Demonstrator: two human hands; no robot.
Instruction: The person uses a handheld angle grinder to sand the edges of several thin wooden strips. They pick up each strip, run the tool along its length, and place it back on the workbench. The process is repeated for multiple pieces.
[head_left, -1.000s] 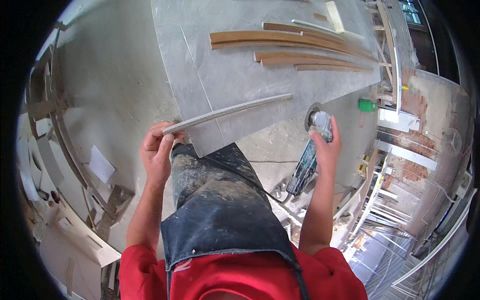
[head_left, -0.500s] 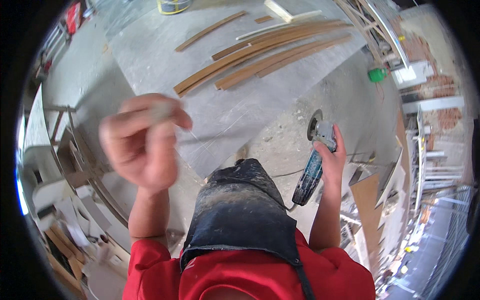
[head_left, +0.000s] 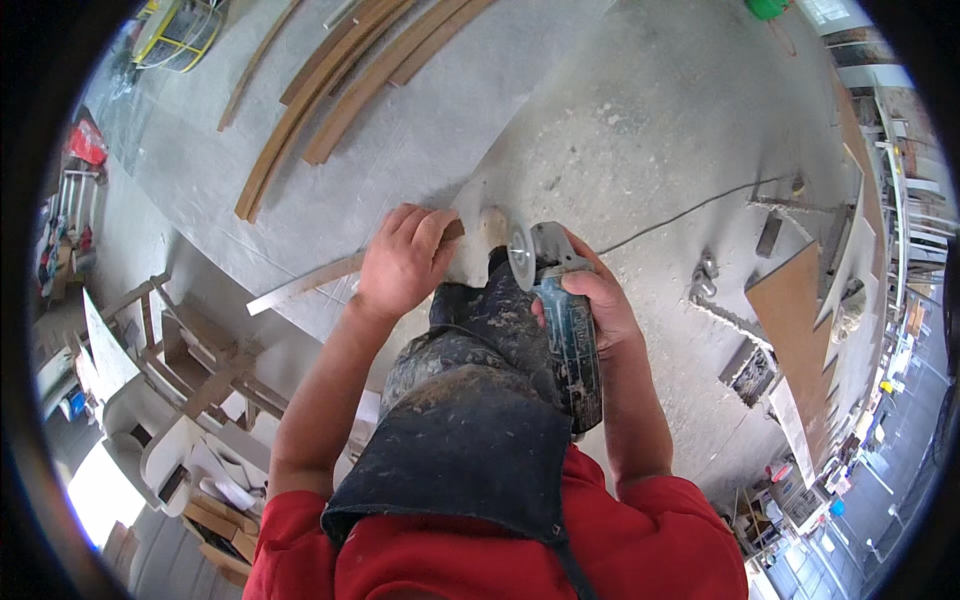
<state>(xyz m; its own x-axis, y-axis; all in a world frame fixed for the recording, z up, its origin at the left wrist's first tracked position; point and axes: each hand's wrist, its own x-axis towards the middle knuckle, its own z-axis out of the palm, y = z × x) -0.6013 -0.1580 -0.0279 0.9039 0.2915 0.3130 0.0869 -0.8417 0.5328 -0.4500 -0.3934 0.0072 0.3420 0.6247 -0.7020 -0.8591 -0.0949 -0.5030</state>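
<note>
Gripping w/ both hands. L hand (head_left: 405,262) curled over, back up, fingers closed on thin strip (head_left: 310,282); short brn end pokes out past fingers on R, long pale-edged end runs out L & slightly down, over grey panel (head_left: 440,120). R hand (head_left: 605,300) wrapped round teal/blk angle grinder (head_left: 570,345), thumb across top nr head, other fingers partly hidden. Disc (head_left: 521,257) nr strip's brn end, gap between. Marks on teal casing: too small/worn to read. Dark dusty apron (head_left: 455,460) below hands, over red shirt (head_left: 440,555).

Further out: blk cord (head_left: 690,211) runs from beside R hand across floor (head_left: 640,150), to R. Brn lengths (head_left: 350,120) roughly side by side on grey panel, upper L. Past them, yellow-banded drum-shaped container (head_left: 180,35); contents, can't tell. Red item (head_left: 88,142) below it, too small to ID. Wooden frame (head_left: 205,385) at L. Brn board (head_left: 795,305) w/ jagged edge at R. Green obj. (head_left: 768,8) cut off by top edge of view.
</note>
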